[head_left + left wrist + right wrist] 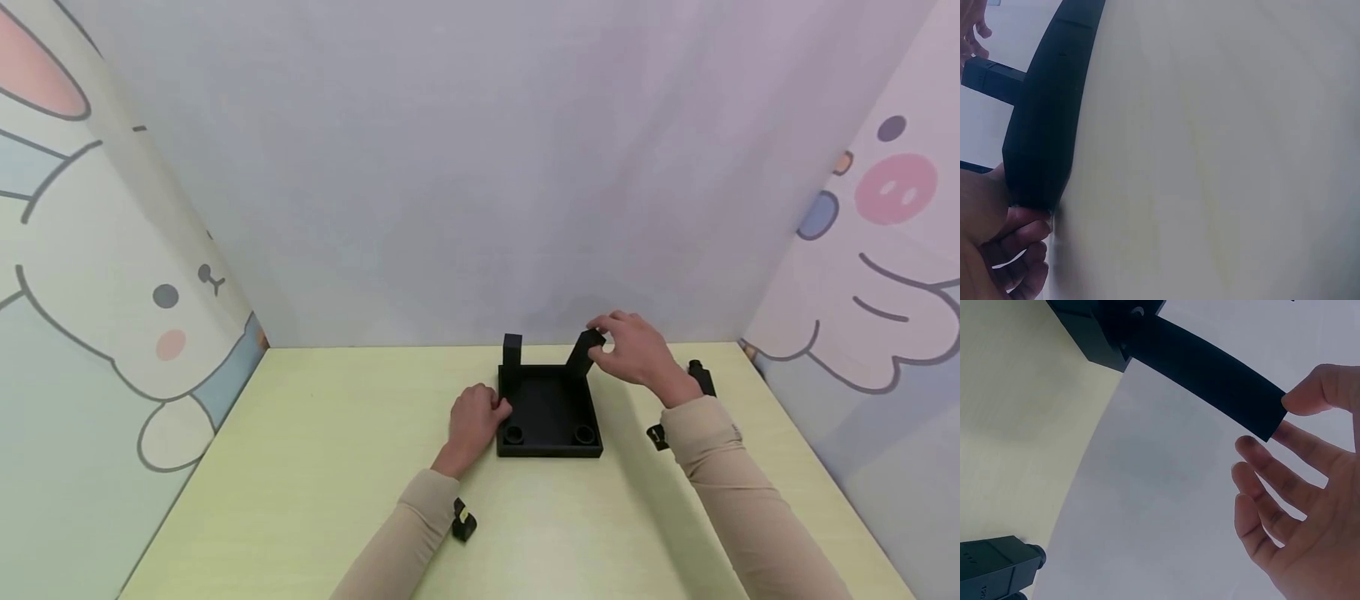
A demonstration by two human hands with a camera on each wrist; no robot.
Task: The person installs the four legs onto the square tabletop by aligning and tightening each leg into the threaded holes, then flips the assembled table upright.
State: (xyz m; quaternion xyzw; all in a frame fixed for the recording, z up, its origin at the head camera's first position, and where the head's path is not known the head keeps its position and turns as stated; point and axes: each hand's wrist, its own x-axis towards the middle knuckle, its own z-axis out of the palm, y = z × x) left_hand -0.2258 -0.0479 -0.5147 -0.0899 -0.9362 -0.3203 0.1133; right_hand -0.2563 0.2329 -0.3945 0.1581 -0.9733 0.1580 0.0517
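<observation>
A black square tray-like base [550, 408] with a raised rim lies on the table, with round sockets in its two near corners. Two black legs stand up from its far corners: a left leg [512, 353] close to upright and a right leg [582, 357] leaning outward. My left hand [474, 419] grips the left side of the base, its fingers curled at the edge in the left wrist view. Between thumb and index finger, my right hand [1310, 487] pinches the free end of the right leg; the other fingers are apart from it.
To the right lies another black leg [702, 379], partly behind the right forearm; its peg end shows in the right wrist view. A pale wall [480, 208] rises behind the table [337, 467], and cartoon-printed panels flank both sides.
</observation>
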